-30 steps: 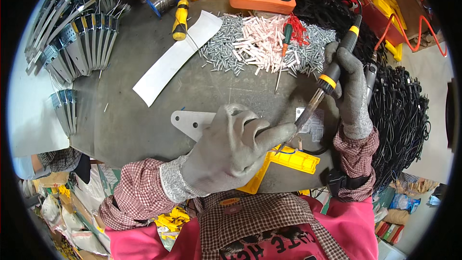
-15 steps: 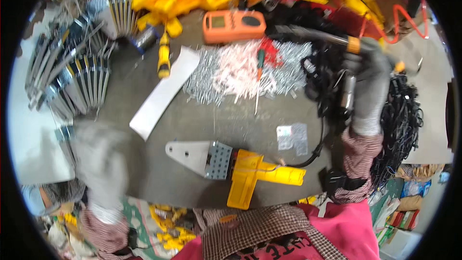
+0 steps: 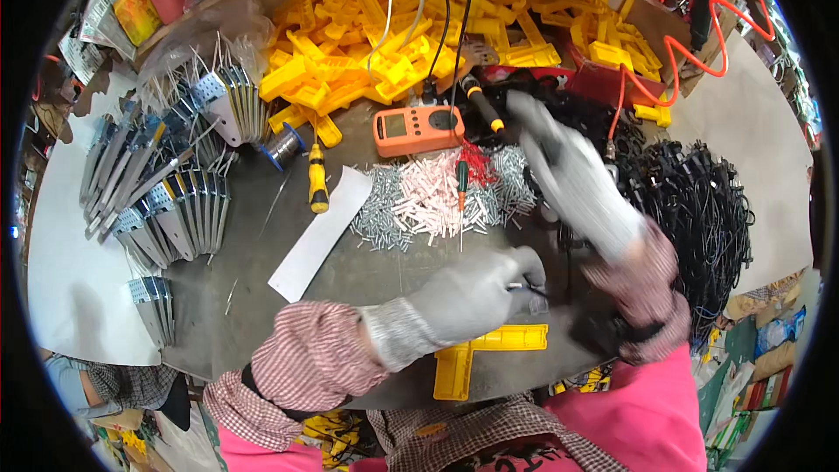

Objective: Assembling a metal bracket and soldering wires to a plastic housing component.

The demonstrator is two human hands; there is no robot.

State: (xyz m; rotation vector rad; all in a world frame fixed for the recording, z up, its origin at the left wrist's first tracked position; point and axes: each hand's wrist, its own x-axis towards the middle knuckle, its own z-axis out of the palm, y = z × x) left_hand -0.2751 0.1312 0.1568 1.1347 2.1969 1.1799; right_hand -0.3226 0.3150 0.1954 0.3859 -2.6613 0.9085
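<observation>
My left hand (image 3: 468, 301) in a grey glove lies palm down on the near end of a yellow T-shaped plastic part (image 3: 489, 351) at the table's front edge. Its fingers curl over a small dark piece at the part's right end, and whatever lies beneath the palm is hidden. My right hand (image 3: 572, 179), also gloved, is blurred and stretched toward the back. Its fingertips are close to a black tool with a yellow ring (image 3: 483, 109) next to an orange meter (image 3: 418, 129). Whether it grips the tool is unclear.
A heap of small white and silver pins (image 3: 428, 201) with a green-handled screwdriver (image 3: 461, 182) sits mid-table. Nearby are a yellow-handled screwdriver (image 3: 317, 179) and a white strip (image 3: 319, 232). Metal brackets (image 3: 170, 201) stand at the left, yellow parts (image 3: 411, 31) behind, black cables (image 3: 712, 210) at the right.
My left hand came back from the far left onto the yellow part. My right hand swung from the right side up toward the meter. The view shifted toward the back of the table.
</observation>
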